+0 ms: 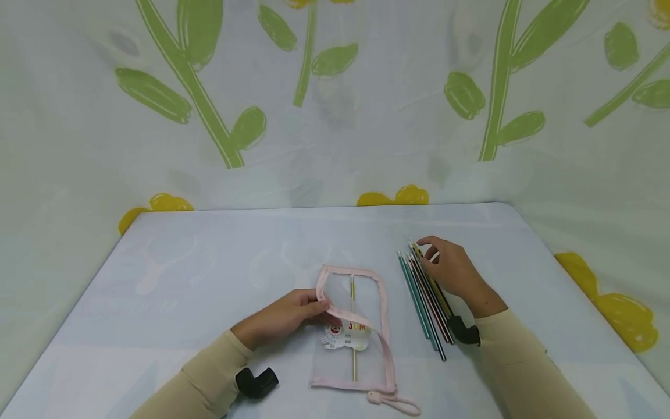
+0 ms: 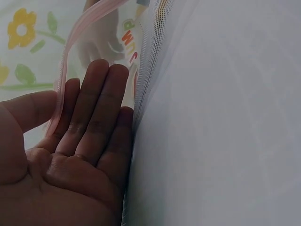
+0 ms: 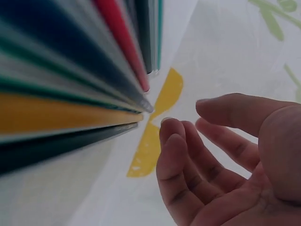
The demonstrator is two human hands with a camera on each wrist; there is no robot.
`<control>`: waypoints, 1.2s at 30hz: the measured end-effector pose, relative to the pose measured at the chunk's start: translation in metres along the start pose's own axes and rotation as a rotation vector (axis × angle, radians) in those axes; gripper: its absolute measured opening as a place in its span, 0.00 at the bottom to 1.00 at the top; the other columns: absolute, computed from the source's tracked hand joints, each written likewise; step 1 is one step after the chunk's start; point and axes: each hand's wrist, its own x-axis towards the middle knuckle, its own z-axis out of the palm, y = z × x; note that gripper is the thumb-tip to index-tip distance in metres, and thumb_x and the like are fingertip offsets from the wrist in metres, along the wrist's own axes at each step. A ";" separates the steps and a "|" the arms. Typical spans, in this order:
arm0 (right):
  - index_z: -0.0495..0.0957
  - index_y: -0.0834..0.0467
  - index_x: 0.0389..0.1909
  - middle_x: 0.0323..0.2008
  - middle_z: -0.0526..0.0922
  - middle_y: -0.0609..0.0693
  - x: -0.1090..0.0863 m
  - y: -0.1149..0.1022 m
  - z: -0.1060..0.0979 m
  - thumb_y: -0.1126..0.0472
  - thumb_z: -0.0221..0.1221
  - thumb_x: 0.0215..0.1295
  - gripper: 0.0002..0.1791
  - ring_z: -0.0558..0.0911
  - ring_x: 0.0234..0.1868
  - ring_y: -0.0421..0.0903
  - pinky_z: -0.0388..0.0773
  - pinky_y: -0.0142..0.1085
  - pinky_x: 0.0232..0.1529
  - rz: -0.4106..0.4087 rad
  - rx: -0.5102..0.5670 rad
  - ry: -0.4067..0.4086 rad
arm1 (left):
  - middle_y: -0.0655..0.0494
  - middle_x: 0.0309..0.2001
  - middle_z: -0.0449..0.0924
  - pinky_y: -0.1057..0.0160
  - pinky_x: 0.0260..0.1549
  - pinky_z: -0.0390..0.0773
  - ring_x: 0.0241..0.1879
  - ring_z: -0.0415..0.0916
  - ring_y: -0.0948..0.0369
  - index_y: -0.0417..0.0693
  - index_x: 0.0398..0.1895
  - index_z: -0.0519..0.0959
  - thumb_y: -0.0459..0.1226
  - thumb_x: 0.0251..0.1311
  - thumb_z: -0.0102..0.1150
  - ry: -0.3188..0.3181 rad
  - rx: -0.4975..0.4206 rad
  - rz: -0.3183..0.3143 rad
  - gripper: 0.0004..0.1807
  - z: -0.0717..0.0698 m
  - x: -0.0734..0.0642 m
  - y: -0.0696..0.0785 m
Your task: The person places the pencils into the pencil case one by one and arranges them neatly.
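Note:
My left hand (image 1: 295, 314) pinches the pink zip edge of a clear mesh pencil case (image 1: 388, 355) between thumb and index finger. In the left wrist view, the other fingers (image 2: 106, 103) lie stretched inside the lifted flap. One gold-coloured pencil (image 1: 355, 366) lies lengthwise in the case, partly behind a printed label (image 1: 345, 336). To the right, a bundle of several pencils (image 1: 421, 297) in green, dark and red lies on the table. My right hand (image 1: 451, 267) is at the far ends of the bundle. In the right wrist view its fingers (image 3: 171, 155) are loosely bent, with a gap to the thumb and nothing between.
A pink wrist loop (image 1: 400, 402) hangs off the case's near right corner. The white table (image 1: 173, 302) reaches back to a pale curtain (image 1: 335, 145) printed with green stems and yellow flowers. Black wrist mounts (image 1: 256, 383) sit at both sleeves.

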 end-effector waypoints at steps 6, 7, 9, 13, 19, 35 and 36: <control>0.72 0.63 0.64 0.43 0.82 0.61 0.004 0.006 0.001 0.63 0.57 0.69 0.23 0.81 0.40 0.53 0.83 0.40 0.34 0.008 -0.021 -0.027 | 0.44 0.50 0.86 0.59 0.60 0.78 0.54 0.81 0.59 0.38 0.55 0.76 0.45 0.76 0.46 0.006 0.002 0.017 0.20 -0.002 0.000 0.000; 0.72 0.63 0.64 0.43 0.82 0.61 0.004 0.006 0.001 0.63 0.57 0.69 0.23 0.81 0.40 0.53 0.82 0.39 0.34 0.018 -0.024 -0.040 | 0.44 0.49 0.86 0.60 0.60 0.78 0.53 0.82 0.59 0.37 0.55 0.76 0.44 0.76 0.46 0.003 -0.002 0.018 0.19 -0.002 0.001 0.000; 0.71 0.63 0.64 0.44 0.82 0.61 0.005 0.007 0.002 0.62 0.58 0.68 0.24 0.80 0.39 0.52 0.82 0.38 0.34 0.040 -0.026 -0.071 | 0.43 0.49 0.86 0.60 0.59 0.78 0.53 0.82 0.59 0.36 0.55 0.75 0.43 0.76 0.46 -0.005 -0.006 0.024 0.19 -0.002 0.001 -0.001; 0.71 0.63 0.64 0.45 0.81 0.63 0.005 0.008 0.002 0.62 0.59 0.67 0.25 0.79 0.39 0.51 0.82 0.39 0.36 0.065 -0.031 -0.115 | 0.43 0.49 0.86 0.61 0.58 0.79 0.52 0.82 0.59 0.37 0.55 0.76 0.43 0.76 0.46 -0.005 -0.004 0.023 0.19 -0.002 0.002 -0.001; 0.71 0.64 0.63 0.46 0.81 0.65 0.006 0.010 0.002 0.63 0.62 0.65 0.26 0.79 0.40 0.53 0.83 0.43 0.38 0.050 -0.052 -0.119 | 0.44 0.49 0.86 0.61 0.59 0.79 0.52 0.82 0.60 0.37 0.55 0.75 0.44 0.76 0.46 0.001 -0.015 0.020 0.19 -0.002 0.003 -0.002; 0.66 0.61 0.68 0.50 0.80 0.66 0.008 0.019 0.000 0.60 0.57 0.69 0.28 0.79 0.40 0.54 0.83 0.44 0.38 0.138 -0.076 -0.179 | 0.43 0.50 0.86 0.59 0.60 0.78 0.54 0.82 0.57 0.37 0.57 0.74 0.42 0.76 0.46 -0.005 -0.026 0.019 0.19 -0.002 0.003 -0.003; 0.65 0.61 0.68 0.50 0.80 0.66 0.008 0.020 0.000 0.60 0.57 0.69 0.28 0.79 0.41 0.54 0.83 0.44 0.38 0.146 -0.076 -0.185 | 0.43 0.50 0.86 0.59 0.60 0.78 0.54 0.82 0.57 0.36 0.57 0.74 0.42 0.76 0.46 -0.005 -0.030 0.019 0.19 -0.002 0.003 -0.004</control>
